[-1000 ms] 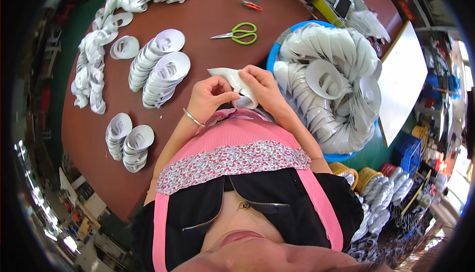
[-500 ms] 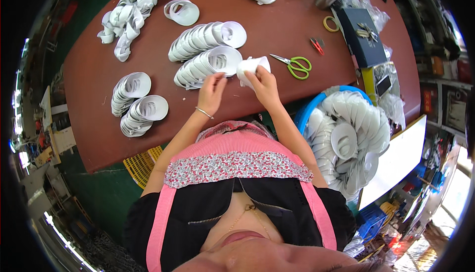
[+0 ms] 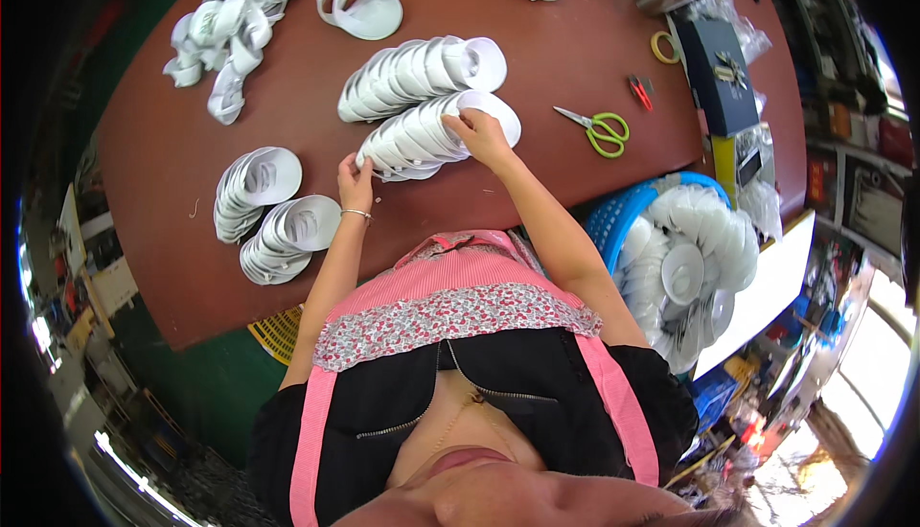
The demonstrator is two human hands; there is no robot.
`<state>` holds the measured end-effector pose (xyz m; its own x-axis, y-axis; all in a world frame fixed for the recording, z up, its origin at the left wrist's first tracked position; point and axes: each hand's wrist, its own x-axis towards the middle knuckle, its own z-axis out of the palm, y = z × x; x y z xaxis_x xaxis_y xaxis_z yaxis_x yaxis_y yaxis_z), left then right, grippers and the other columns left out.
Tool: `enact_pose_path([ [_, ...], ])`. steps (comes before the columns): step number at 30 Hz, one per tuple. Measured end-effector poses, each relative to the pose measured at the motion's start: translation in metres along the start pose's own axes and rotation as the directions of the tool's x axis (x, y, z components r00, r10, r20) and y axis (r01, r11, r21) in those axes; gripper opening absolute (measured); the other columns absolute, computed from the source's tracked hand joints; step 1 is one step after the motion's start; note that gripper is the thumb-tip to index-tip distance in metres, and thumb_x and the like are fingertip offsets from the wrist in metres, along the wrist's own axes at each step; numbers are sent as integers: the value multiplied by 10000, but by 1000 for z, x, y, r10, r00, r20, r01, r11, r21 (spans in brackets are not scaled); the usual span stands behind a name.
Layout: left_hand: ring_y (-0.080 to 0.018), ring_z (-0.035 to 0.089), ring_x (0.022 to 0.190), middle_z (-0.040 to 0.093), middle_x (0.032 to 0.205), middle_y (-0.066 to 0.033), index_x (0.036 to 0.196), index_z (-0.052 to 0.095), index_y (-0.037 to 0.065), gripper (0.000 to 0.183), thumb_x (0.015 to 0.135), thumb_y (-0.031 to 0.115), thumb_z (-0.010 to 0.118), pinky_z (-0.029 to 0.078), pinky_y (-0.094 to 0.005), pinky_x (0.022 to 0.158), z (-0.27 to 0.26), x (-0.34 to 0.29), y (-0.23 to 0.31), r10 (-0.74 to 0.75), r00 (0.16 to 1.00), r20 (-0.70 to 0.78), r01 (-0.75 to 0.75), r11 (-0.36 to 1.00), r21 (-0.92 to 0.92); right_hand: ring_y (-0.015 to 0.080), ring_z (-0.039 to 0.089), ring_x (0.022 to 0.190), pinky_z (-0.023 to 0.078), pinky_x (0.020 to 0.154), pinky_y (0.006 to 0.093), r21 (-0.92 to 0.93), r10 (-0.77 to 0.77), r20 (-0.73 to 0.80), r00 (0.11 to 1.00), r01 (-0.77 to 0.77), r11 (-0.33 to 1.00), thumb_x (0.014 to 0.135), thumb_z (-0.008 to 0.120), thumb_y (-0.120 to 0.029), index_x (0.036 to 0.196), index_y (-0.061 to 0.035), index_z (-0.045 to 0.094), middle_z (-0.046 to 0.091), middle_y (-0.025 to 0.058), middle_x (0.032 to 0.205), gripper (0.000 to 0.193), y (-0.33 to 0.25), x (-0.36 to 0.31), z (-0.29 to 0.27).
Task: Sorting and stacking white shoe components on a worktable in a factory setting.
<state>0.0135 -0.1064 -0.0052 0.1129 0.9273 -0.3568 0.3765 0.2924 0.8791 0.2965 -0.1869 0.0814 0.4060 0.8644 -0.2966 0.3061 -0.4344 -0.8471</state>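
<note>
Stack of white visors [image 3: 407, 144] lies on the brown counter [image 3: 556, 48], close to its front edge, on the person's side. Its long axis runs almost along this edge, and its wide brim end points to the right side, toward the green scissors [image 3: 586, 123]. The left hand [image 3: 355, 185] touches the left end of the stack; its grip is slightly spread, but whether it pinches I cannot tell. The right hand [image 3: 482, 134] has bent fingers upon the stack near the brim end; if this grip is pressed together, I also cannot tell. Second stack [image 3: 412, 79] lies just behind, pointing the same way.
</note>
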Motion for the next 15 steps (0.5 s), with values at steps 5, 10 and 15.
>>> enact_pose_path([
  [5,-143,601,924,580,1127,-91,1286,453,29,476,959,320,639,544,-281,690,-2,-1,17,-84,994,71,85,996,-17,373,626,812,469,712,444,-14,-46,-43,998,46,999,958,584,-313,979,-6,635,636,216,831,312,5,-12,16],
  [10,-156,603,964,567,1171,-90,1342,400,39,542,970,368,619,538,-295,741,-15,7,15,-119,982,147,115,993,35,354,599,1005,477,829,445,-328,-368,-484,794,225,917,906,640,-255,1083,-35,625,654,159,1061,283,-5,-46,5],
  [15,-251,608,1089,523,1310,-167,1418,323,10,593,995,341,575,546,-342,831,0,-27,40,-220,975,1,220,971,-93,299,678,811,530,755,383,163,114,-639,761,-12,987,924,621,-146,970,-35,666,685,145,860,128,61,-128,-35],
])
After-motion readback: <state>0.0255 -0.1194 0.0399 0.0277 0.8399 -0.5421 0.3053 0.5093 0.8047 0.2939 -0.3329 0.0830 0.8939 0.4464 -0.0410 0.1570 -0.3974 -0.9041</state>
